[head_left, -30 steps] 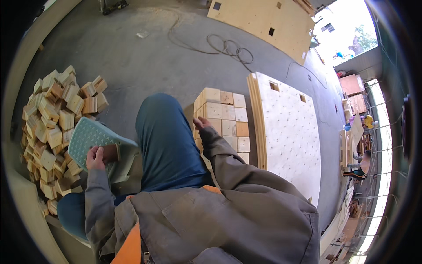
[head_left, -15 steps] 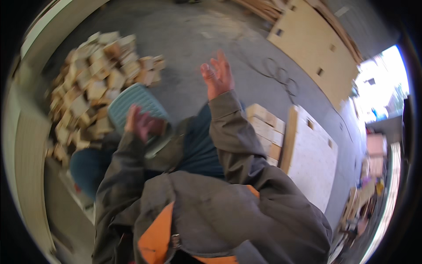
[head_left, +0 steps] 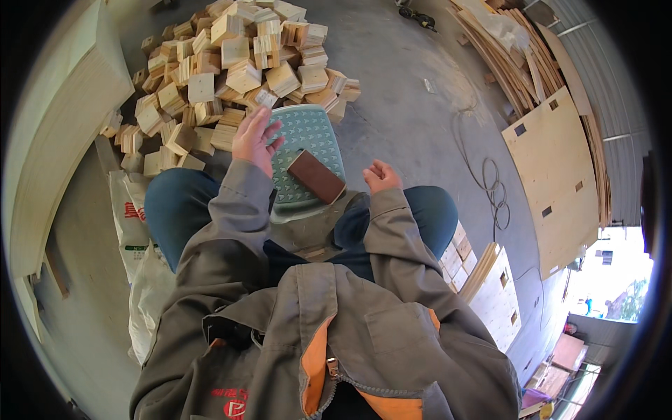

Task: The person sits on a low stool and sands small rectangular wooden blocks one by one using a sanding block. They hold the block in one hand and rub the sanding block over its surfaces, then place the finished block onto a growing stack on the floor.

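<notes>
Through the head view I have the brown block (head_left: 316, 177) lying on the light green stool (head_left: 311, 124), and I take that block as the centre of my clock. It sits slantwise, its long sides running from 10 toward 4 o'clock, and its lower end reaches the stool's right edge. My left hand (head_left: 256, 141) is at 10 o'clock, over the stool's left edge; its grip is wide, fingers parted, with nothing in it, and I cannot tell whether it touches the stool. My right hand (head_left: 383, 176) is at 3 o'clock, just beyond the stool, apart from the block; its fingers are loosely bent, the grip partway open, and I see nothing in it. The heap of wooden blocks (head_left: 241, 63) spreads over the floor (head_left: 399, 112) at 11 o'clock, right behind the stool. Near 4 o'clock I see a stack of blocks (head_left: 455, 257) beside a white board (head_left: 497, 297). A looped cable (head_left: 484, 183) lies farther out at 3 o'clock.
</notes>
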The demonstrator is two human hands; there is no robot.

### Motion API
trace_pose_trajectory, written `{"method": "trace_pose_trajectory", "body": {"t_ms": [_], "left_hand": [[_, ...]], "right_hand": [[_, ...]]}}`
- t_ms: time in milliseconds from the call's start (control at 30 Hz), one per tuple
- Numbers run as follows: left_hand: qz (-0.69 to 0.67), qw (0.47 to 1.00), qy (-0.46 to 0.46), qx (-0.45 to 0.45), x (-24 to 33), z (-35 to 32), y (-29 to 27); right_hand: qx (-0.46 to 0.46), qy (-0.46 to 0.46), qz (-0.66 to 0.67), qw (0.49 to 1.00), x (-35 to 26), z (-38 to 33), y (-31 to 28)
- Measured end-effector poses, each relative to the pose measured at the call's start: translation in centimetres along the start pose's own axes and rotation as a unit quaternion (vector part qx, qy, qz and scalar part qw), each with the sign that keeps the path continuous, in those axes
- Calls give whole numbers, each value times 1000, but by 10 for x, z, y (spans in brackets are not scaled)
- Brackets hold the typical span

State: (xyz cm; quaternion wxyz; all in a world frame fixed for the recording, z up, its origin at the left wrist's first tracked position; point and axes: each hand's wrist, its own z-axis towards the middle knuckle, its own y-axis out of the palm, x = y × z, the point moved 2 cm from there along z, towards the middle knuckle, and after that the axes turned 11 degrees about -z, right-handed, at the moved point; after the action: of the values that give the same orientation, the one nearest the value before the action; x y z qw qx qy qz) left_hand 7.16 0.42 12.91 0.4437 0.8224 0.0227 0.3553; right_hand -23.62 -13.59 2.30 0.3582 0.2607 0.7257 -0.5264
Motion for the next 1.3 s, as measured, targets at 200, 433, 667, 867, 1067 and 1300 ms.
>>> {"method": "trace_pose_trajectory", "body": {"t_ms": [200, 433, 667, 867, 1067, 1300], "left_hand": [[84, 996, -25, 30, -32, 0, -7], [127, 991, -19, 42, -43, 8, -13], [110, 994, -6, 4, -32, -2, -4], [76, 991, 86, -69, 28, -26, 30], [73, 955, 271, -92, 145, -45, 30], [170, 937, 261, 159, 214, -3, -153]], "right_hand": [[-96, -65, -88, 989, -31, -32, 32], [-49, -276, -297, 913, -57, -44, 51], [-83, -284, -341, 892, -64, -44, 72], [-102, -290, -316, 898, -70, -38, 85], [-107, -293, -323, 893, -63, -35, 90], [-99, -311, -321, 889, -66, -39, 91]]}}
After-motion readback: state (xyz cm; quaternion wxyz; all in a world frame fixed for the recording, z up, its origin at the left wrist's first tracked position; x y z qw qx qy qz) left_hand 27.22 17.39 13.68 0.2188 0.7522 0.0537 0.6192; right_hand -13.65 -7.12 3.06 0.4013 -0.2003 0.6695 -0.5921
